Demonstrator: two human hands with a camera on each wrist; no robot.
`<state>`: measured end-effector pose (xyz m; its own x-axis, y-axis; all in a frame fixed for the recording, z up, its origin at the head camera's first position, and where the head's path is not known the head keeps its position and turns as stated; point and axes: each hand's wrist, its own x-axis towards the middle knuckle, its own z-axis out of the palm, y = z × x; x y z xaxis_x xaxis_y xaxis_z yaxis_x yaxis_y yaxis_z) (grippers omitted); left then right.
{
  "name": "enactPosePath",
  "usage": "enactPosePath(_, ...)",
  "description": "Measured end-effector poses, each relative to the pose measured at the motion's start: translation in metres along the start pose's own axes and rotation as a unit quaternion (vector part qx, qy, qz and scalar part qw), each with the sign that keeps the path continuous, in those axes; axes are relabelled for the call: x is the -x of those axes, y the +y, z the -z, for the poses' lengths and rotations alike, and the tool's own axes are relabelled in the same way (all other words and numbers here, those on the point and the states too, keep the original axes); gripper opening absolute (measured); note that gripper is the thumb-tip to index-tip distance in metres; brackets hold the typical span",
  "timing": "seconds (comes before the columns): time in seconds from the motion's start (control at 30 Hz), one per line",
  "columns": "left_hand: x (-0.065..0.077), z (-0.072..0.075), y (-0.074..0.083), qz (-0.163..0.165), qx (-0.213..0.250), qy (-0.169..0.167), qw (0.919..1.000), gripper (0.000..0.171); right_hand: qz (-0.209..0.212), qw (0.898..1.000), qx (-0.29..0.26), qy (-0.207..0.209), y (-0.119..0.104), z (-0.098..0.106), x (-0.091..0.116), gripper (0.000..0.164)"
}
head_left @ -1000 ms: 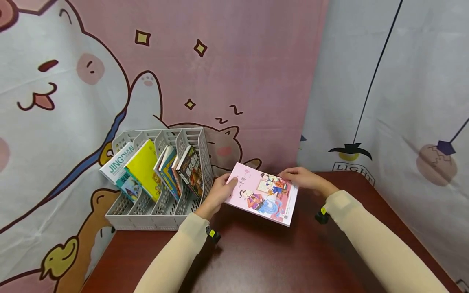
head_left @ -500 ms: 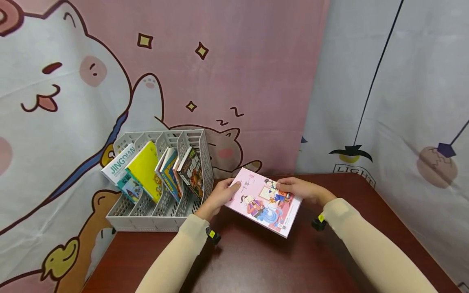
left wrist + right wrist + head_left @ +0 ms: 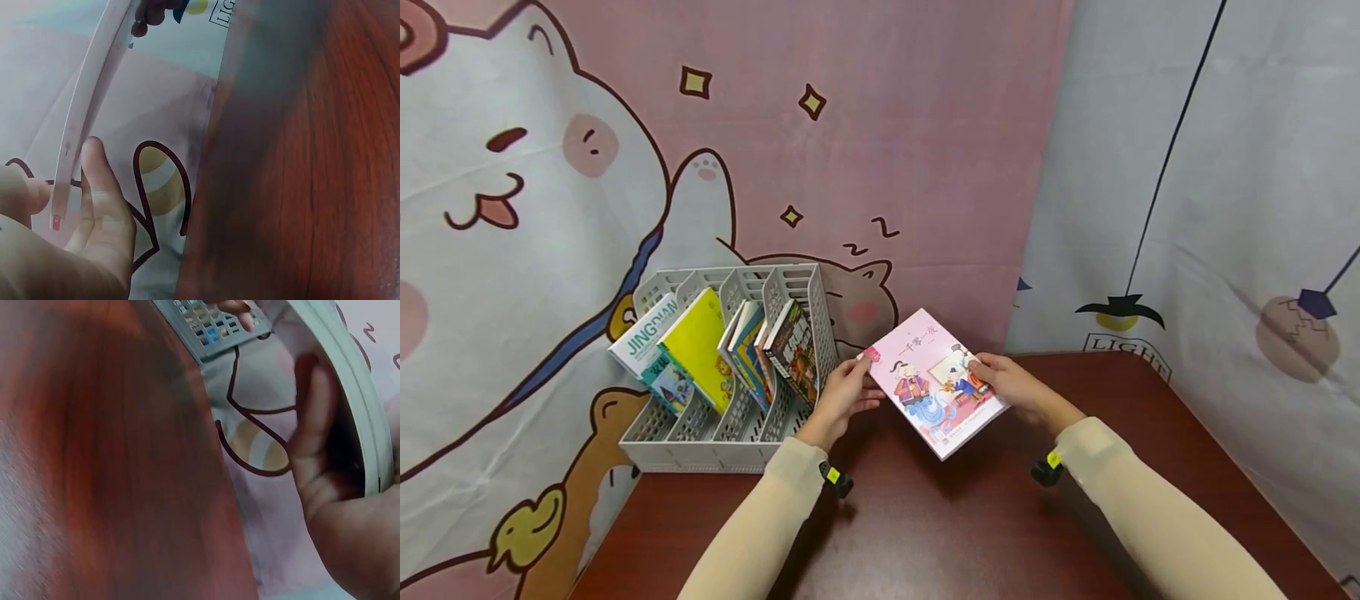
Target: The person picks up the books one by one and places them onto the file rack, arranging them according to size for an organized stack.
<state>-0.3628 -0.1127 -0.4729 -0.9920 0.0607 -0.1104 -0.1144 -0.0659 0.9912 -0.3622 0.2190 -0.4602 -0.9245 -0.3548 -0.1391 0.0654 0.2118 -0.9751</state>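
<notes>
A pink book [image 3: 936, 379] with cartoon figures on its cover is held tilted above the table by both hands. At its left corner my left hand [image 3: 844, 396] pinches it, thumb on the cover and fingers beneath. My right hand [image 3: 1017, 385] grips the opposite edge, its thumb over the cover picture. Seen edge-on in the left wrist view, the book [image 3: 87, 106] stands between thumb and fingers. In the right wrist view the book [image 3: 356, 381] looks bowed, with my right hand's fingers [image 3: 315, 419] behind it.
A grey file rack [image 3: 700, 457] stands on the table to the left. Its slots hold a JINGDIAN book [image 3: 651, 337], a yellow book [image 3: 696, 346], several thinner books [image 3: 748, 350] and a dark-covered book [image 3: 793, 350]. Printed cloth [image 3: 925, 167] hangs behind the brown table [image 3: 925, 533].
The pink book has turned clockwise and its top corner has risen. My left fingers now show below its corner, and my right hand has come slightly inward along the edge.
</notes>
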Motion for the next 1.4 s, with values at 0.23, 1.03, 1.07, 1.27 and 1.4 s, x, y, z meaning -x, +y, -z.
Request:
enactPosePath(0.23,-0.005,-0.017,0.008,0.000,-0.011,-0.024,0.9997,0.065,0.020,0.996,-0.049,0.076,0.007,-0.020,0.006,0.041)
enactPosePath(1.03,-0.016,-0.029,0.042,0.009,0.066,-0.001,0.9978,0.040,0.027,0.996,-0.084,0.012,0.011,-0.064,0.016,0.033)
enactPosePath(1.07,-0.015,-0.029,0.043,0.006,0.074,-0.002,0.9973,0.041,0.030,0.996,-0.082,0.009,0.010,-0.065,0.016,0.034)
enactPosePath(1.27,-0.012,-0.026,0.049,-0.008,0.073,0.011,0.9973,0.045,0.025,0.998,-0.063,0.005,0.002,-0.067,0.016,0.041)
enactPosePath(1.4,-0.007,-0.022,0.053,-0.047,0.035,0.027,0.9979,0.042,0.002,0.999,-0.042,-0.016,0.002,-0.067,0.017,0.051)
